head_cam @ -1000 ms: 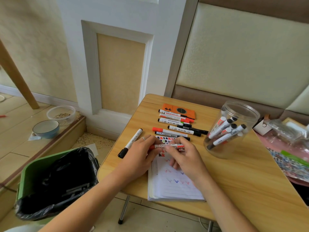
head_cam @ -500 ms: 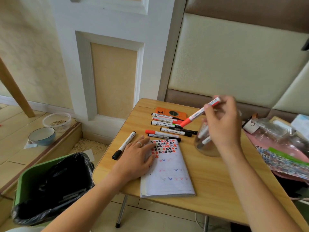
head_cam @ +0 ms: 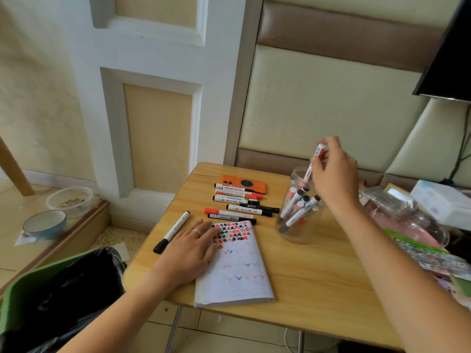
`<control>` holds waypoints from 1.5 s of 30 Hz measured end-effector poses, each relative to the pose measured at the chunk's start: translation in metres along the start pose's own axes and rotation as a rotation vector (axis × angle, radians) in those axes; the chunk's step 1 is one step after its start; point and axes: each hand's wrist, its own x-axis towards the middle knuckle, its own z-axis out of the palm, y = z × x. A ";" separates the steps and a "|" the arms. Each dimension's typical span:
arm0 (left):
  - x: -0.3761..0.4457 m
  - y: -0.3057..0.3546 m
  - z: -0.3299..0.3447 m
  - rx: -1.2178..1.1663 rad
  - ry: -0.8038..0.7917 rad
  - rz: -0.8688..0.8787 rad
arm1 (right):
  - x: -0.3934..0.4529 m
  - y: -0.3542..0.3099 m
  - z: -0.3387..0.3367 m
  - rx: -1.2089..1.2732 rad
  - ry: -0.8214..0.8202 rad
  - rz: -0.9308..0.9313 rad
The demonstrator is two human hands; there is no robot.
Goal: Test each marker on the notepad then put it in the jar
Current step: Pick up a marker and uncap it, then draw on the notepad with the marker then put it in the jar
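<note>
Dropping a tested red marker into the jar

Pinching the red marker [head_cam: 314, 163] near its upper end, the right hand [head_cam: 335, 174] holds it almost upright with its lower end just inside the mouth of the clear plastic jar [head_cam: 300, 207]. That hand's fingers [head_cam: 318, 164] curl round the barrel. A marker like this looks light, stiff and smooth, so a fingertip pinch high on the barrel should do, and it will likely slide down among the markers already leaning inside once let go. By its look the jar is light too and could tip if knocked at the rim.

Left hand [head_cam: 190, 247] rests flat, fingers straight, on the table [head_cam: 318, 276] and the left edge of the notepad [head_cam: 237, 263], holding nothing. Untested markers [head_cam: 238, 202] lie in a row beyond the notepad, one black-capped marker [head_cam: 172, 231] apart to the left.

Half a second ago the marker was slanted, red cap pointing left, above the row; now it is turned steep and its tip has entered the jar. A second ago both hands held it over the notepad
</note>
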 end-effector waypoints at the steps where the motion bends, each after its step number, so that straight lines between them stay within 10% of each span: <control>1: 0.000 0.000 -0.001 -0.005 -0.011 -0.001 | -0.003 0.002 0.004 -0.067 -0.072 0.007; 11: -0.003 0.000 -0.003 0.024 -0.118 0.004 | -0.003 0.010 0.022 -0.288 -0.374 0.147; 20: -0.004 0.001 0.002 0.015 -0.060 -0.019 | -0.033 -0.041 0.024 -0.227 0.004 -0.175; 28: -0.007 0.004 0.001 -0.017 0.012 -0.012 | -0.070 -0.052 0.102 -0.116 -0.631 -0.118; 45: -0.007 0.003 -0.003 -0.034 0.117 0.135 | -0.074 -0.044 0.144 -0.251 -0.824 -0.189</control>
